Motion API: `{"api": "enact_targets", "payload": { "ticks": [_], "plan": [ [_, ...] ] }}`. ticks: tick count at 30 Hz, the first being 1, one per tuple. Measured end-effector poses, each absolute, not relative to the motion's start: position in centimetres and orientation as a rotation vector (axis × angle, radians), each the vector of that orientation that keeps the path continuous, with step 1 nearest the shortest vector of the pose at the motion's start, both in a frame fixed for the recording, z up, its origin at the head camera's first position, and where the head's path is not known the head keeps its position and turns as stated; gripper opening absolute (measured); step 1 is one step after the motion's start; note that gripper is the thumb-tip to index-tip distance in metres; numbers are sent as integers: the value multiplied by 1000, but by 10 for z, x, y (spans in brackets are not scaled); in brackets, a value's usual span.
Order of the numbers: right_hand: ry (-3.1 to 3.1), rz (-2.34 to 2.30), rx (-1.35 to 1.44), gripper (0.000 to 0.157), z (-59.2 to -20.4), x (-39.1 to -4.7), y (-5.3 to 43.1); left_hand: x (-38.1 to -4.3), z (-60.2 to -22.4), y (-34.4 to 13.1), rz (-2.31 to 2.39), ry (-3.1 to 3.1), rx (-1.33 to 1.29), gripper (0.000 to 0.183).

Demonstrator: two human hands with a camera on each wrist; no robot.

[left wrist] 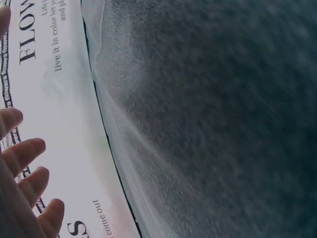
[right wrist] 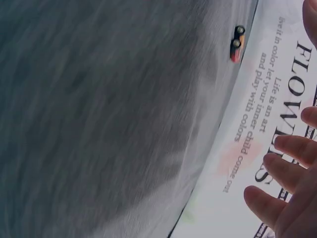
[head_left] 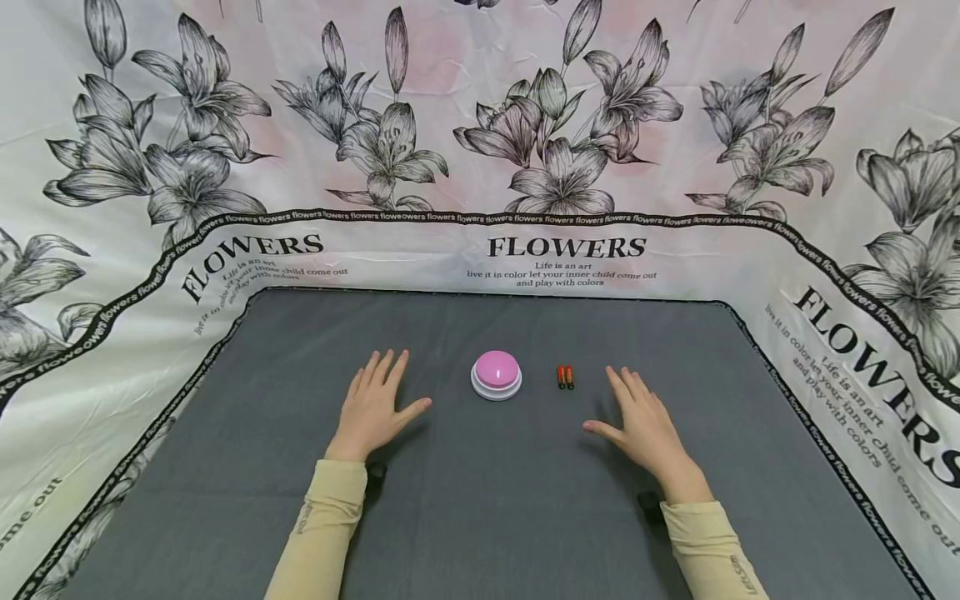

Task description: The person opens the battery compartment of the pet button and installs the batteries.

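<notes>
One worktop (head_left: 480, 517) is carrying one pink-topped button (head_left: 497, 371) and two batteries (head_left: 561, 377); the right wrist view is likewise showing two batteries. Two hands are appearing, one left hand (head_left: 372, 417) and one right hand (head_left: 647, 429), each presenting five fingers (head_left: 399, 368), thumb included, making ten in all. Two sleeves (head_left: 322, 521) are covering the forearms, one apiece. Two dark objects (head_left: 375, 479) are showing at the wrists, one to each, though shadow is obscuring their kind. Three large "FLOWERS" headings (head_left: 567, 247) are running along the white border (head_left: 405, 271).
</notes>
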State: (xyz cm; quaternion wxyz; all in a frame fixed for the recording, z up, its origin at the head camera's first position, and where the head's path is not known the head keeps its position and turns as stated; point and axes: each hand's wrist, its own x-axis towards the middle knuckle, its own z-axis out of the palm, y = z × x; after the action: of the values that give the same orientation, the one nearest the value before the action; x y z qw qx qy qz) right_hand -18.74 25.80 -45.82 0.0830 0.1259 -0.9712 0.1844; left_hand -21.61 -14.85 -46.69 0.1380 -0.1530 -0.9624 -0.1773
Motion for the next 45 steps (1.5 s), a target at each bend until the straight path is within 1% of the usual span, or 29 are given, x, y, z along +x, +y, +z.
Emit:
{"api": "enact_targets", "payload": {
  "ticks": [8, 15, 19, 24, 34, 38, 45],
  "plan": [
    [-2865, 720, 385, 89, -457, -198, 237, -221, -466, -141, -656, -2808, -499, 87],
    [-2826, 873, 431, 86, -456, -206, 215, -225, -470, -134, -820, -2844, -517, 90],
    [-2804, 949, 449, 83, -458, -212, 205, -229, -469, -129, -894, -2852, -517, 88],
    [-2793, 1020, 422, 81, -460, -214, 196, -234, -467, -124, -931, -2895, -515, 85],
    [-2729, 1162, 365, 72, -465, -222, 180, -246, -476, -110, -980, -2953, -555, 87],
    [-2765, 1192, 352, 71, -467, -230, 174, -250, -476, -103, -1011, -2976, -579, 87],
    [-2844, 1159, 351, 75, -473, -243, 166, -259, -476, -87, -1118, -2987, -632, 89]
  ]
}}
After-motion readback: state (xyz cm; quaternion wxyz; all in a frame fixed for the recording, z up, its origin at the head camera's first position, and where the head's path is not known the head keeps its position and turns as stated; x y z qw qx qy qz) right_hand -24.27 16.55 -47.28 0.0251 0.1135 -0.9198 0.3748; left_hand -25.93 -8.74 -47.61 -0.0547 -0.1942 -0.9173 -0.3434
